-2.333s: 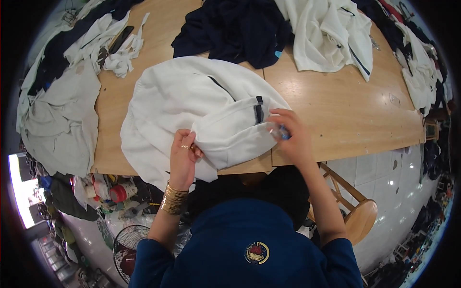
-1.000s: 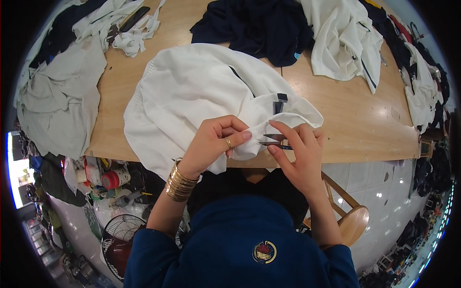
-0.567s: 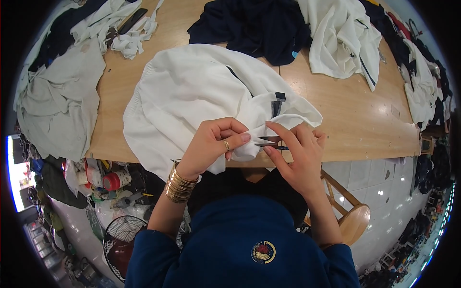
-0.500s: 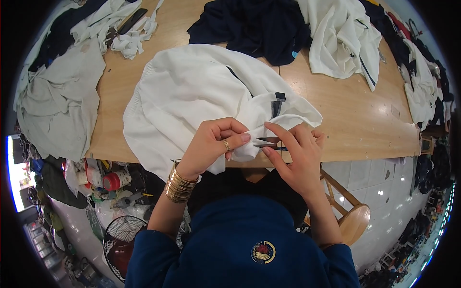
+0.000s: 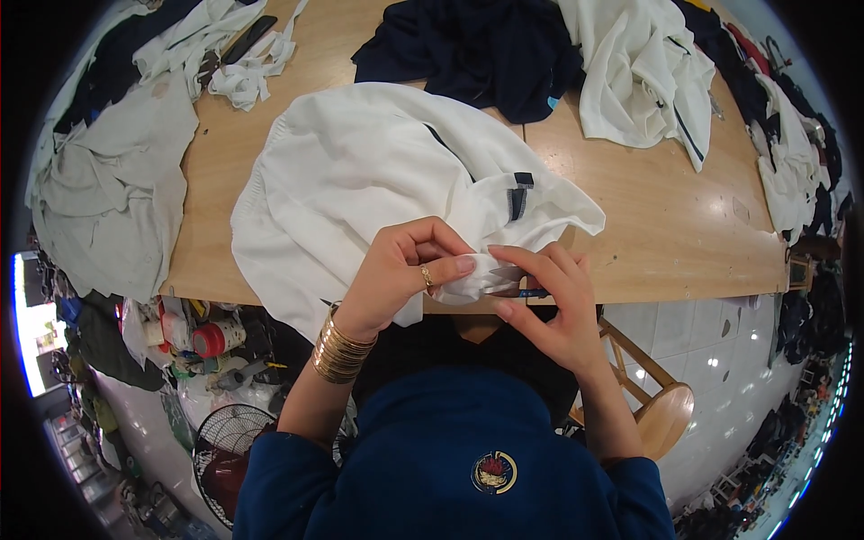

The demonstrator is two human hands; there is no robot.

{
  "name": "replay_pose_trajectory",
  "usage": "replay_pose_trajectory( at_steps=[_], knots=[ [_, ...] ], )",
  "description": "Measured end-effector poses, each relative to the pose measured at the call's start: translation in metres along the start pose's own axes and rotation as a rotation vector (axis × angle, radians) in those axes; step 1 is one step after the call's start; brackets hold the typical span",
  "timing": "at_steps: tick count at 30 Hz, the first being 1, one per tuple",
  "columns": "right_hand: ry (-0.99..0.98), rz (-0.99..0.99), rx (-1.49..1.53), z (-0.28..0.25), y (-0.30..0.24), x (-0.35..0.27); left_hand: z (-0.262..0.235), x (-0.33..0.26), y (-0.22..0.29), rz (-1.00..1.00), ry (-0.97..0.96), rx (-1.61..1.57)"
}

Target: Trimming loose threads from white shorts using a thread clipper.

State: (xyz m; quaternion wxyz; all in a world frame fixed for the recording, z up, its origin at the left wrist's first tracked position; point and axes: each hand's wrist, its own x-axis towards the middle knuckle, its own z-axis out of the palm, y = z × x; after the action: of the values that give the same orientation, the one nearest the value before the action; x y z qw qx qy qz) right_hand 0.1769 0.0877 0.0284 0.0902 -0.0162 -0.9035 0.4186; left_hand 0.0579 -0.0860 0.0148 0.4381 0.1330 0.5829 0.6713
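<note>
A white garment (image 5: 351,171) with dark trim lies spread on the table and hangs over its near edge. My left hand (image 5: 405,265), with gold bangles at the wrist, pinches a fold of this cloth between thumb and fingers. Close to its right, my right hand (image 5: 562,301) holds small dark thread snips (image 5: 533,292) with the blades toward the left. The blades lie at the pinched fold, and my right fingertips are beside the cloth. Part of the snips is hidden by the fingers and fabric, so whether the blades are parted is hard to see.
On the wooden table (image 5: 675,243), a navy garment (image 5: 468,54) and another white one (image 5: 630,81) lie at the far side. A greyish garment (image 5: 117,189) drapes over the left edge. A wooden stool (image 5: 666,418) stands at the lower right, a black wire basket (image 5: 229,427) at the lower left.
The snips and my right hand have shifted slightly down and left-turned against the cloth. The pinched fold now bunches up between both hands.
</note>
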Motion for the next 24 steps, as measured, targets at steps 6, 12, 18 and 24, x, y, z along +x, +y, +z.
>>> replay_pose_trajectory(
  at_steps=[6,12,18,24],
  knots=[
    [0.099,-0.021,-0.146,0.003,0.001,-0.001,0.007,-0.001,0.003,0.063,0.053,0.051],
    [0.196,-0.042,-0.204,0.003,0.007,-0.007,0.01,-0.002,0.005,0.048,0.091,0.012],
    [0.18,-0.127,-0.3,0.001,0.006,-0.008,0.013,-0.001,0.008,0.036,0.072,0.022],
    [0.184,-0.139,-0.33,0.004,0.006,-0.007,0.014,-0.002,0.007,0.048,0.075,0.014]
  ],
)
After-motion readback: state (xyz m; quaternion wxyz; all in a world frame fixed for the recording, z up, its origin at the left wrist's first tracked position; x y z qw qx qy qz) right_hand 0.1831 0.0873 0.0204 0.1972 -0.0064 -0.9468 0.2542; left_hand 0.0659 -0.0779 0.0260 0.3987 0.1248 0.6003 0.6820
